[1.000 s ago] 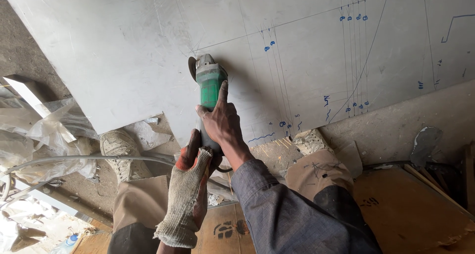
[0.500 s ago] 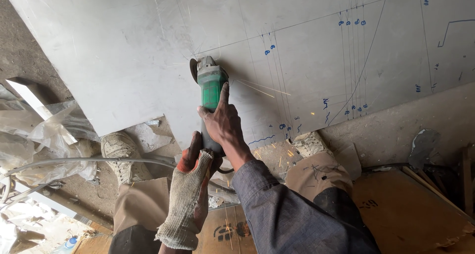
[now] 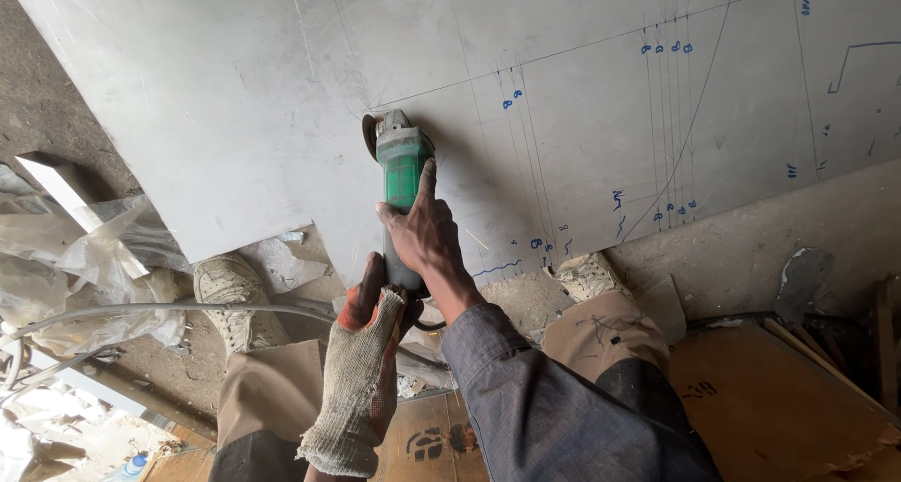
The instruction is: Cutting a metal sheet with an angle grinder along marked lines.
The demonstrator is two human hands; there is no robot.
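A green angle grinder (image 3: pixel 402 163) rests with its disc on a large grey metal sheet (image 3: pixel 563 97) lying on the ground. My right hand (image 3: pixel 427 233), bare, grips the grinder's body with the forefinger stretched along the green housing. My left hand (image 3: pixel 361 365), in a worn knit glove with red fingertips, holds the rear of the grinder's handle. A few sparks fly just right of my right hand. The sheet carries scribed lines and blue marker marks. My two shoes (image 3: pixel 235 299) (image 3: pixel 587 275) stand at the sheet's near edge.
Crumpled clear plastic (image 3: pixel 75 257) and a grey cable (image 3: pixel 141 311) lie at the left. A white bar (image 3: pixel 66 189) lies beside the sheet's left edge. A brown board (image 3: pixel 779 397) and scrap pieces are at the right on the concrete floor.
The grinder and both hands have stayed almost in place on the sheet; the view has shifted only slightly.
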